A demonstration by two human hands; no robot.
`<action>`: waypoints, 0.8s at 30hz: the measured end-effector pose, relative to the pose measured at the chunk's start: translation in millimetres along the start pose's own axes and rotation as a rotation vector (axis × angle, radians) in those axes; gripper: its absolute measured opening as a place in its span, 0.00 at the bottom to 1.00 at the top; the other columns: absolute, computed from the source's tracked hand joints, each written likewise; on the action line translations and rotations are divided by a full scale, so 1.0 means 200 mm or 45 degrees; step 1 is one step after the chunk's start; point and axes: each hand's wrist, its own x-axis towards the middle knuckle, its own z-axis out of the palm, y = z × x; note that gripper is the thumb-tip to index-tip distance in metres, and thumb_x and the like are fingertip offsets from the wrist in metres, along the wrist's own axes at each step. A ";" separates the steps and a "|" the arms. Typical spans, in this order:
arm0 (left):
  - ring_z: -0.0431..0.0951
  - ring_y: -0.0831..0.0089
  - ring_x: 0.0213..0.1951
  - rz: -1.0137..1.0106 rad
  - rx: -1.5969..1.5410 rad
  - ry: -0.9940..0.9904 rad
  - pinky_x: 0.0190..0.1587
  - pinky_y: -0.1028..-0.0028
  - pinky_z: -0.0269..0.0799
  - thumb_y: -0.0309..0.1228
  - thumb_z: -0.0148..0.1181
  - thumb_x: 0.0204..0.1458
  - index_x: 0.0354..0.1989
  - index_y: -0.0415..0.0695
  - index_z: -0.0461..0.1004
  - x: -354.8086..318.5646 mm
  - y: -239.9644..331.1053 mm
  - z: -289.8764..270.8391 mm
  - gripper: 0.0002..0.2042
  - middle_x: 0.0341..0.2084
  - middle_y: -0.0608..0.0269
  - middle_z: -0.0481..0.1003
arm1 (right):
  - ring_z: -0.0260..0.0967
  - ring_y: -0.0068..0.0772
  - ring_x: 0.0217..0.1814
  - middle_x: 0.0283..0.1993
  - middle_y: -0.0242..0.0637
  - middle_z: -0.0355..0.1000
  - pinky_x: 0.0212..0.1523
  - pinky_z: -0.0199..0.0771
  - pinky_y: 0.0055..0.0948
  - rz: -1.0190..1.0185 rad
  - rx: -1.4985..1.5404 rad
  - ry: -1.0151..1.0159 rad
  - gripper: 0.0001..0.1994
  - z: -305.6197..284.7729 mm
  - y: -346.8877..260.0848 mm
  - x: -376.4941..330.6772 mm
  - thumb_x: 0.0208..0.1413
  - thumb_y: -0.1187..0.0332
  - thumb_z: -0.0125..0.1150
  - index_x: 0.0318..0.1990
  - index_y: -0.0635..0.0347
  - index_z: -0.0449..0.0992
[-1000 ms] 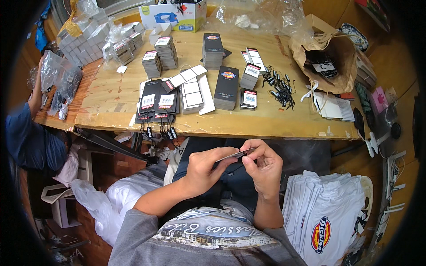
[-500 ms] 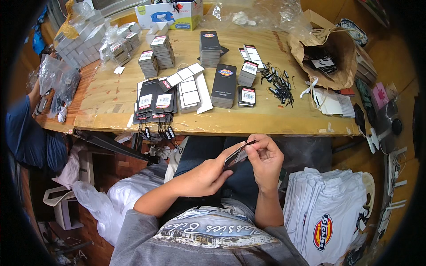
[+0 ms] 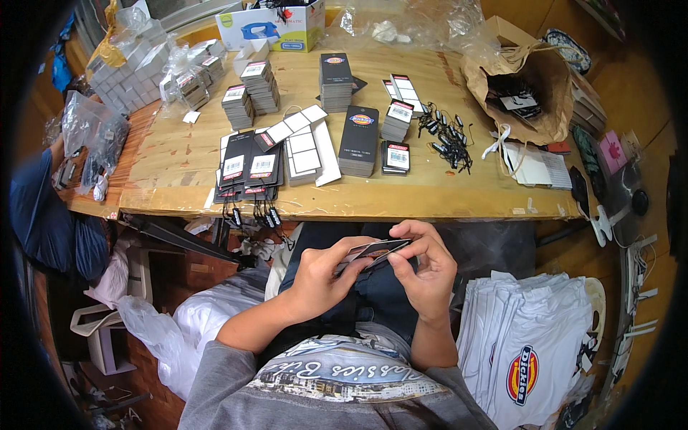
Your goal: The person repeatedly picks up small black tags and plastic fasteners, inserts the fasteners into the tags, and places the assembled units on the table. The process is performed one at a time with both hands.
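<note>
Rough plywood table (image 3: 444, 197), matt black card tags (image 3: 376, 249)

Plywood worktable (image 3: 179, 154) spans upper view, pale top, front edge worn. Brick-red floor (image 3: 154, 365) below at left. White plastic bags (image 3: 172, 326) heaped under table edge. Brown paper bag (image 3: 534, 89) upright at right end. Stack of folded white shirts (image 3: 534, 344) lower right. Even, bright light, soft shadows.

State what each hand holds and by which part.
Both hands share a small stack of dark card tags: the left hand grips its left end, the right hand pinches its right end.
</note>
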 end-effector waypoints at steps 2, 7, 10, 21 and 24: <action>0.76 0.67 0.25 0.068 0.020 0.032 0.25 0.77 0.70 0.17 0.54 0.40 0.37 0.38 0.68 0.00 -0.01 0.01 0.13 0.25 0.54 0.73 | 0.64 0.30 0.39 0.37 0.41 0.66 0.43 0.60 0.25 0.034 0.056 -0.012 0.05 0.00 0.00 0.00 0.38 0.81 0.57 0.24 0.65 0.67; 0.75 0.65 0.22 0.150 0.096 0.053 0.21 0.76 0.68 0.16 0.55 0.37 0.37 0.38 0.68 -0.01 -0.03 0.02 0.14 0.24 0.53 0.73 | 0.64 0.29 0.38 0.36 0.43 0.66 0.42 0.62 0.23 0.156 0.244 0.020 0.05 0.02 -0.01 -0.02 0.40 0.83 0.54 0.24 0.66 0.65; 0.74 0.65 0.20 0.193 0.136 0.053 0.20 0.76 0.67 0.16 0.55 0.36 0.37 0.39 0.68 -0.02 -0.03 0.02 0.16 0.24 0.53 0.73 | 0.64 0.28 0.39 0.36 0.43 0.66 0.42 0.62 0.23 0.182 0.312 0.047 0.06 0.04 -0.03 -0.02 0.41 0.84 0.53 0.24 0.65 0.64; 0.74 0.61 0.28 -0.095 -0.011 -0.276 0.29 0.73 0.69 0.16 0.51 0.40 0.42 0.38 0.66 0.02 0.04 -0.04 0.17 0.31 0.50 0.71 | 0.63 0.28 0.36 0.33 0.40 0.66 0.39 0.63 0.22 0.105 0.190 0.089 0.06 0.01 0.04 -0.01 0.40 0.82 0.56 0.25 0.66 0.66; 0.73 0.66 0.32 0.079 -0.023 0.030 0.30 0.75 0.67 0.15 0.49 0.41 0.38 0.37 0.68 0.02 -0.04 -0.02 0.13 0.31 0.52 0.71 | 0.64 0.31 0.35 0.32 0.40 0.66 0.38 0.63 0.25 -0.086 -0.040 0.057 0.06 0.00 0.03 -0.01 0.38 0.80 0.59 0.24 0.65 0.67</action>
